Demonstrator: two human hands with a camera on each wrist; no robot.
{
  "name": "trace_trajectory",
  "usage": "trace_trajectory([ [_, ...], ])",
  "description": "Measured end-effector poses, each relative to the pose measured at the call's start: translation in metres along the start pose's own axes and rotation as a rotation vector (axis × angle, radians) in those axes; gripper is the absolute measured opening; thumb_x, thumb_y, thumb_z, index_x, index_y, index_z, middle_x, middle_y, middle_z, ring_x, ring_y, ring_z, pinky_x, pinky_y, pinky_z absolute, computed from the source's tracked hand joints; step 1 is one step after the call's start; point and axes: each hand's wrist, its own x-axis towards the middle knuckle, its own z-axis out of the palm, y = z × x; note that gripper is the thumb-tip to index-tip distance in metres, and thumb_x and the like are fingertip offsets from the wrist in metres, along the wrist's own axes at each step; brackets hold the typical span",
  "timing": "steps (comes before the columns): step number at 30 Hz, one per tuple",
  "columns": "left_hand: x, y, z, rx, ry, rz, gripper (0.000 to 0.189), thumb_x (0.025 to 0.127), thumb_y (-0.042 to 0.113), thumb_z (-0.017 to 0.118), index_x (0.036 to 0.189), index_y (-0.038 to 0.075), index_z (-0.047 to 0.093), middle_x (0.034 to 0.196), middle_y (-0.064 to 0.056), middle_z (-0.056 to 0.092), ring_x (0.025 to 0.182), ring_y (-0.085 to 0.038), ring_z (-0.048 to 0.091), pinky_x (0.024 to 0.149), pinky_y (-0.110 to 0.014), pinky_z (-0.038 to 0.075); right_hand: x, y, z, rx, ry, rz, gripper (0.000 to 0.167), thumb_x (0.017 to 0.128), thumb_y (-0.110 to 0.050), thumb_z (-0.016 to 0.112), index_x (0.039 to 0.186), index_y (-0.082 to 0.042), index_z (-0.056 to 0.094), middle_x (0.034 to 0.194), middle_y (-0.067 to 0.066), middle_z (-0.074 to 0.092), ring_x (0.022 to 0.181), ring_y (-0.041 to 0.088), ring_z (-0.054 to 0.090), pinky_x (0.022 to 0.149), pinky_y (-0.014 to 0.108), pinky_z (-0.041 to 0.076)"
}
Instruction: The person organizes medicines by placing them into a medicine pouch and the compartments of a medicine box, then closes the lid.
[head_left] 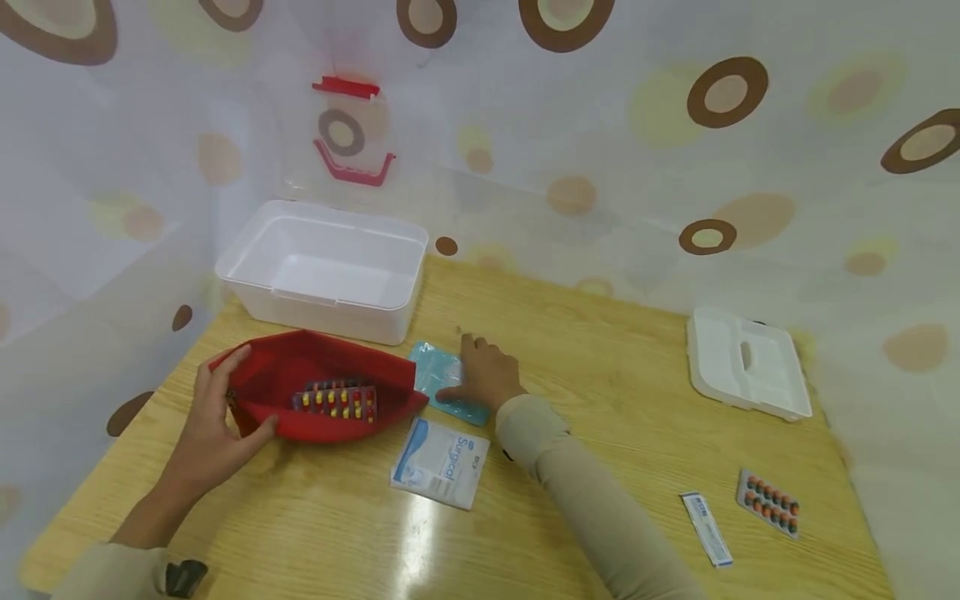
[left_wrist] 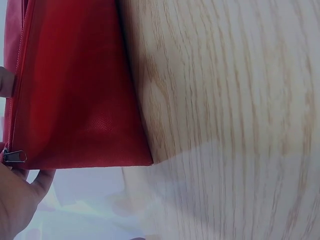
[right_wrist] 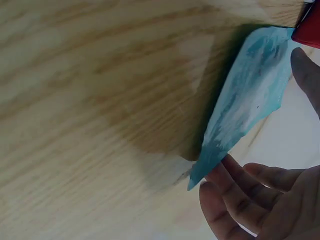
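A red zip pouch (head_left: 322,430) gapes wide on the wooden table, with blister packs of red and yellow capsules (head_left: 341,403) inside. My left hand (head_left: 201,440) grips the pouch's left end, thumb on the near lip and fingers at the far one. Beside that hand hangs the zip pull (left_wrist: 15,157). Right of the pouch lies a flat teal packet (head_left: 437,372), partly under my right hand (head_left: 489,375). That hand is spread across the packet, its fingertips at one edge and its thumb near the opposite one. Just in front lies a white packet printed "Surgical" (head_left: 442,462).
Behind the pouch stands a white box (head_left: 330,315), its clear lid with red handle raised against the curtain. A white divided tray (head_left: 716,362) sits at the back right. Nearer on the right lie a slim white sachet (head_left: 707,529) and an orange-and-green capsule blister pack (head_left: 768,502).
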Motion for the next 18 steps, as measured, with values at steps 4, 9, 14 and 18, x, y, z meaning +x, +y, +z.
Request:
trace_trajectory([
  [4, 0.000, 0.000, 0.001, -0.006, 0.007, 0.007, 0.097, 0.066, -0.011, 0.076, 0.152, 0.000, 0.033, 0.132, -0.029, 0.038, 0.101, 0.006, 0.038, 0.078, -0.006, 0.031, 0.000, 0.002, 0.004, -0.048, 0.017, -0.018, 0.099, 0.071, -0.061, 0.082, 0.145, -0.007, 0.045, 0.141, 0.014, 0.055, 0.124, 0.031, 0.058, 0.099, 0.049, 0.052],
  [9, 0.002, -0.001, 0.000, -0.019, 0.005, 0.005, 0.098, 0.066, -0.012, 0.076, 0.153, 0.000, 0.033, 0.134, -0.029, 0.038, 0.101, 0.007, 0.040, 0.079, -0.004, 0.031, 0.001, 0.003, 0.003, -0.060, 0.021, -0.011, 0.096, 0.071, -0.059, 0.083, 0.144, -0.007, 0.047, 0.139, 0.014, 0.057, 0.121, 0.033, 0.060, 0.101, 0.048, 0.050],
  [14, 0.002, -0.001, 0.000, -0.020, -0.005, 0.000, 0.098, 0.066, -0.012, 0.077, 0.152, 0.000, 0.033, 0.133, -0.028, 0.038, 0.101, 0.006, 0.039, 0.079, -0.005, 0.031, 0.000, 0.010, 0.004, -0.067, 0.012, 0.025, 0.093, 0.073, -0.059, 0.082, 0.141, -0.004, 0.050, 0.137, 0.014, 0.059, 0.120, 0.032, 0.060, 0.103, 0.047, 0.048],
  [18, 0.001, -0.001, -0.001, -0.011, -0.006, 0.006, 0.098, 0.065, -0.012, 0.077, 0.152, 0.000, 0.033, 0.129, -0.028, 0.039, 0.098, 0.005, 0.038, 0.077, -0.007, 0.032, -0.002, 0.018, 0.004, -0.061, 0.010, 0.067, 0.073, 0.073, -0.058, 0.082, 0.118, -0.004, 0.063, 0.114, 0.011, 0.067, 0.102, 0.026, 0.062, 0.096, 0.043, 0.049],
])
